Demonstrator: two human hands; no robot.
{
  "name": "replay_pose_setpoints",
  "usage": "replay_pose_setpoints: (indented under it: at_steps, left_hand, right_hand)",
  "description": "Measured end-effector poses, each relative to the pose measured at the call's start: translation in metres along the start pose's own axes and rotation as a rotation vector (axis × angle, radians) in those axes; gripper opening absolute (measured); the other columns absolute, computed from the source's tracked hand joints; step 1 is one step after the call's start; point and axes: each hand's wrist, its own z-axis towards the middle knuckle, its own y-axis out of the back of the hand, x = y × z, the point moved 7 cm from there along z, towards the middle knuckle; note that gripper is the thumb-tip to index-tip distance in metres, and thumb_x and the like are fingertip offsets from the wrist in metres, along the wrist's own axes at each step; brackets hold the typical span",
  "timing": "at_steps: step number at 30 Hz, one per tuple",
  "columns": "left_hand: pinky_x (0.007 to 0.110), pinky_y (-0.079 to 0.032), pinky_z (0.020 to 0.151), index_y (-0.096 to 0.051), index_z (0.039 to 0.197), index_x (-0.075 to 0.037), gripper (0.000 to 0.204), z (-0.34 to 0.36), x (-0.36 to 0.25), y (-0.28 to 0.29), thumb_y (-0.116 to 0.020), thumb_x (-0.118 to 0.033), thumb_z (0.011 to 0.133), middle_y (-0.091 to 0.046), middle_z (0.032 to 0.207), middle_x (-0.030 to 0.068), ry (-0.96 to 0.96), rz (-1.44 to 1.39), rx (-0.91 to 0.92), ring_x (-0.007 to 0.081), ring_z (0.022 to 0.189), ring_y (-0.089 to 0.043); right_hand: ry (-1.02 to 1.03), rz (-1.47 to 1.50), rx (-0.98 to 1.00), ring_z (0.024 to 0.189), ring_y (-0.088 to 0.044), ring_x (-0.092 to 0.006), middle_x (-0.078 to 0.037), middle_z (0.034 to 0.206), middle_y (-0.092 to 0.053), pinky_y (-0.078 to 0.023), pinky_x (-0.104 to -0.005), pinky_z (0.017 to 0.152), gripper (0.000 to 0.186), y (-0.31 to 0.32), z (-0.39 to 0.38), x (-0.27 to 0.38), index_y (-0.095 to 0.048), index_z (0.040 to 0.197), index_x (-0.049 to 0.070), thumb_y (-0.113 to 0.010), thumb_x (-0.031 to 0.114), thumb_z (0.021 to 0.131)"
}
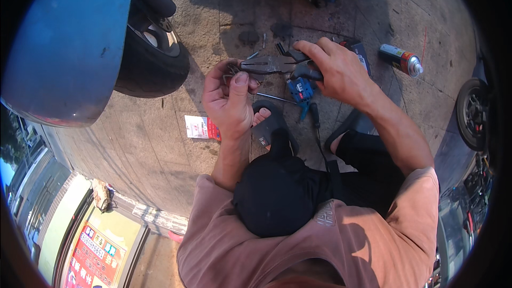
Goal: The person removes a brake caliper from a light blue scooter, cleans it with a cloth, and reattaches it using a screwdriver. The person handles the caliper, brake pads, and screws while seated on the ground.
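My right hand (338,69) grips the dark handles of a pair of pliers (269,64), whose metal jaws point left toward my other hand. Pinched between thumb and fingers of my left hand (230,96) is a small dark metal part (233,69), too small to name, with thin wire-like ends. The pliers' tip lies right beside this part; I cannot tell whether the jaws grip it. Below the pliers, a blue power tool (301,90) rests on the pavement, close to a screwdriver-like metal shaft (274,97).
A spray can (400,60) lies at the right near a dark box (356,52). A wheel (154,64) under a blue panel (64,37) stands at the left. A red and white packet (201,127) lies on the paving. Another wheel (472,114) is at the far right.
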Motion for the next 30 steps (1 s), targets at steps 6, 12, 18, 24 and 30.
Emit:
replay_pose_setpoints:
  at_steps: [6, 12, 18, 24, 30]
  left_hand:
    - [0.027, -0.054, 0.068, -0.058, 0.123, 0.005, 0.029, 0.001, 0.002, 0.001, -0.065, 0.0, 0.095, -0.068, 0.094, 0.0113, -0.013, -0.035, 0.014, 0.0143, 0.076, -0.064]
    - [0.029, -0.054, 0.067, -0.059, 0.123, 0.005, 0.029, 0.003, 0.003, 0.002, -0.065, 0.0, 0.095, -0.068, 0.095, 0.0118, 0.001, -0.026, 0.027, 0.0159, 0.075, -0.065]
    - [0.031, -0.057, 0.065, -0.058, 0.119, 0.002, 0.025, 0.016, 0.018, 0.006, -0.065, -0.001, 0.095, -0.069, 0.095, 0.011, 0.055, -0.054, -0.066, 0.0181, 0.075, -0.068]
    - [0.03, -0.06, 0.066, -0.058, 0.116, -0.001, 0.02, 0.024, 0.032, 0.007, -0.064, -0.005, 0.097, -0.069, 0.095, 0.0109, 0.106, -0.026, -0.098, 0.0181, 0.077, -0.069]
    - [0.031, -0.061, 0.065, -0.056, 0.119, -0.003, 0.026, 0.013, 0.043, 0.0, -0.067, -0.005, 0.095, -0.069, 0.096, 0.0105, 0.241, -0.109, -0.025, 0.0192, 0.076, -0.07]
  right_hand:
    - [-0.019, 0.024, 0.015, 0.09, -0.066, -0.0363, -0.015, 0.095, -0.063, -0.053, -0.0462, 0.071, 0.054, 0.002, 0.001, -0.004, -0.057, 0.135, 0.018, -0.07, 0.009, 0.083]
    - [-0.047, 0.104, 0.106, 0.088, -0.068, -0.0349, -0.013, 0.098, -0.064, -0.055, -0.0442, 0.071, 0.062, -0.004, 0.004, -0.009, -0.056, 0.135, 0.016, -0.074, 0.004, 0.077]
    - [-0.004, -0.097, -0.082, 0.088, -0.067, -0.0364, -0.015, 0.097, -0.064, -0.053, -0.0464, 0.074, 0.055, -0.008, 0.018, -0.013, -0.056, 0.136, 0.019, -0.068, 0.009, 0.083]
    - [-0.015, -0.146, -0.073, 0.092, -0.066, -0.0346, -0.014, 0.097, -0.064, -0.052, -0.0458, 0.077, 0.058, -0.025, 0.027, -0.03, -0.056, 0.137, 0.02, -0.069, 0.008, 0.081]
    - [0.021, -0.317, -0.092, 0.099, -0.065, -0.0273, -0.004, 0.101, -0.067, -0.049, -0.0416, 0.083, 0.073, -0.002, 0.018, -0.035, -0.055, 0.139, 0.021, -0.079, 0.008, 0.071]
